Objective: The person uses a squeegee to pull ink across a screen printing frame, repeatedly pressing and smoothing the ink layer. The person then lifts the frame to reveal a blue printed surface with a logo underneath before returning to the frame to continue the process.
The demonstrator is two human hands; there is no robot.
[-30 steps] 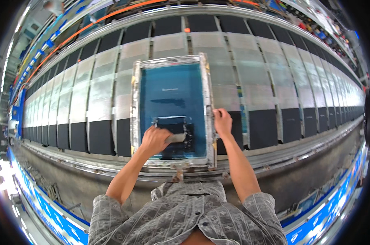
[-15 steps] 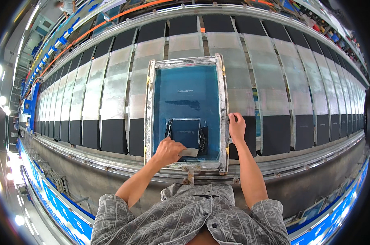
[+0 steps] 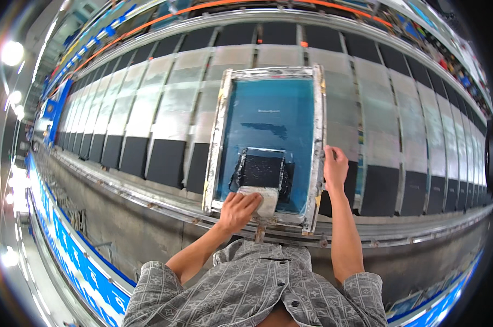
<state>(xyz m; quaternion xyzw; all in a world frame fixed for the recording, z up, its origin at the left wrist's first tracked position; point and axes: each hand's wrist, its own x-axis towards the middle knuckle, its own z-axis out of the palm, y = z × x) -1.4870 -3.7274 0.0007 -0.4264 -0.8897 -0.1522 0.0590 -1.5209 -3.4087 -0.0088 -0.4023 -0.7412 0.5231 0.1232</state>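
Observation:
A screen-printing frame [image 3: 318,117] with a pale, ink-stained rim and blue mesh [image 3: 271,125] lies in front of me, slightly slanted. My left hand [image 3: 239,211] is closed on a pale, flat squeegee [image 3: 266,204] at the near end of the mesh. Just beyond the squeegee, a dark rectangle [image 3: 261,170] looks speckled and glossy, with black ink smeared along its sides. At the frame's right rail, my right hand [image 3: 336,165] has its fingers curled against the outer edge; the fingertips are partly hidden.
Long pale printing boards [image 3: 374,117] run in a row to both sides, with black fabric pieces [image 3: 384,191] on their near ends and more black at the far ends. A metal rail [image 3: 164,210] passes between me and the boards. Blue printed panels [image 3: 77,267] stand at lower left.
The squeegee has tipped so that more of its broad face shows. The rectangle in the mesh has turned darker and speckled. The whole view has shifted and tilted; my right hand stays at the rail.

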